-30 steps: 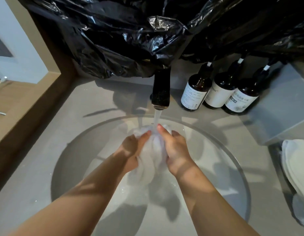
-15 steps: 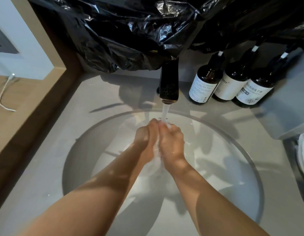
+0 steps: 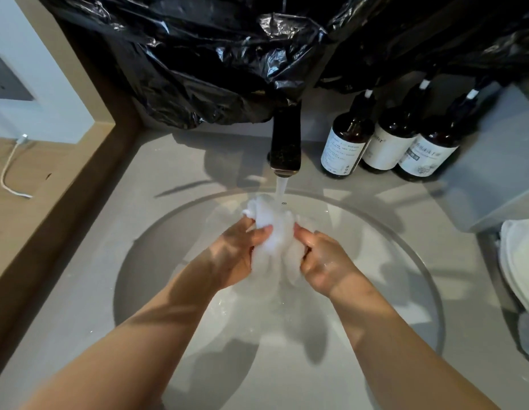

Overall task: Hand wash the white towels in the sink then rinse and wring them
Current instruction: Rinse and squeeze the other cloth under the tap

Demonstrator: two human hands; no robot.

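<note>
**Left hand [image 3: 242,255] and right hand [image 3: 322,261] draw apart, towel [image 3: 272,229] bunched between them under the tap [image 3: 285,140]**

Half a second ago the two hands were pressed together with the towel almost hidden between them. Now they sit apart, each pinching one side of the wet wad with thumb and fingers. The towel's top has come up out of the grip and stands in the stream [image 3: 281,189], over the far half of the sink [image 3: 156,261]. Its lower part hangs blurred below the hands.

A second ago the scene looked much as it does now, so this reads as one beat of a rub-and-release cycle. That would be washing or rinsing under running water, with wringing likely still ahead. More white cloth [image 3: 520,261] lies folded on the counter [image 3: 183,167] at the right edge; whether it has been washed cannot be told.

Three dark bottles [image 3: 386,143] behind the sink carry white labels, but the print is too fine to read. A tiny dark mark on the sink wall beside the stream is also illegible.
</note>
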